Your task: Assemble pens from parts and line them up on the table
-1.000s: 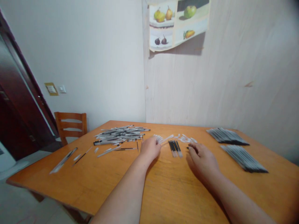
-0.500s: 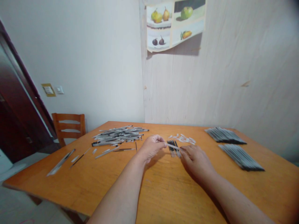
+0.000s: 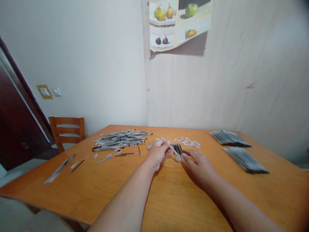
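My left hand (image 3: 158, 154) is closed, thumb against fingers, round a clear pen barrel (image 3: 173, 150) that slants down to the right. My right hand (image 3: 199, 164) has its thumb and fingers drawn together close to the barrel's lower end; whatever small piece lies between them is hidden. Just beyond and between the hands is a short row of black pen parts (image 3: 178, 148) with pale ends, partly covered by the barrel and fingers. Small white caps (image 3: 190, 142) lie scattered behind that row.
A heap of clear pens with black ends (image 3: 120, 140) covers the back left of the wooden table (image 3: 166, 206). Loose barrels and refills (image 3: 78, 164) lie before it. Two neat rows of pens (image 3: 246, 160) are at right. A wooden chair (image 3: 67, 130) stands beyond the left edge.
The pen barrel has turned from nearly level to a steeper slant. My right fingers have moved slightly left, near the row of black parts. The view has shifted a little.
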Demonstrator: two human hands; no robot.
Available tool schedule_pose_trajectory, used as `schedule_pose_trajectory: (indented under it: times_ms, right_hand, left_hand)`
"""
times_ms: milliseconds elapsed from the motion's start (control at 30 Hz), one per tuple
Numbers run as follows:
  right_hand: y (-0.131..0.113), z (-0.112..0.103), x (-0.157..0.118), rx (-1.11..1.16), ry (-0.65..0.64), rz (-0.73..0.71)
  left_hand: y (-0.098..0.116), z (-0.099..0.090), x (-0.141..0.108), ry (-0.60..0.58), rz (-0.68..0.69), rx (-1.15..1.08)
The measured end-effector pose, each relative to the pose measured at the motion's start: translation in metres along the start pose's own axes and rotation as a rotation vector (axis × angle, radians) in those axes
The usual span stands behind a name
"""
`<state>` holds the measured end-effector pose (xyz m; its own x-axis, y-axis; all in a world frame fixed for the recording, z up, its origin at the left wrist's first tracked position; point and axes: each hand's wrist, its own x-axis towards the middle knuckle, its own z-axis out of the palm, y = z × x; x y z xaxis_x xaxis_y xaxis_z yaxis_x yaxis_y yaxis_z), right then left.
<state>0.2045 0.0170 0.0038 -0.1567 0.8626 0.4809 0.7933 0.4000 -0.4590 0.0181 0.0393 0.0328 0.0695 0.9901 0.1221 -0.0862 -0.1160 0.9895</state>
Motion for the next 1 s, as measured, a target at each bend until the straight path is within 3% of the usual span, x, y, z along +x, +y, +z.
schedule_pose_trajectory:
  times_ms: [167, 333, 567, 767, 1000]
  right_hand:
    - [0.020, 0.002, 0.002, -0.177, -0.086, 0.065]
    - [0.016, 0.002, 0.001, -0.333, -0.182, 0.072]
    - [0.012, 0.001, 0.000, -0.434, -0.189, 0.087]
    - [0.010, -0.002, 0.000, -0.453, -0.135, 0.196]
    - [0.004, -0.001, 0.002, -0.477, -0.183, 0.317]
  left_hand:
    - [-0.004, -0.007, 0.007, 0.095, -0.028, -0.021]
    - [-0.007, -0.009, 0.011, 0.117, -0.044, 0.017]
    - [-0.006, -0.010, 0.012, 0.113, -0.053, 0.033]
    - [-0.006, -0.010, 0.012, 0.117, -0.043, 0.047]
    - [-0.005, -0.009, 0.011, 0.106, -0.018, 0.036]
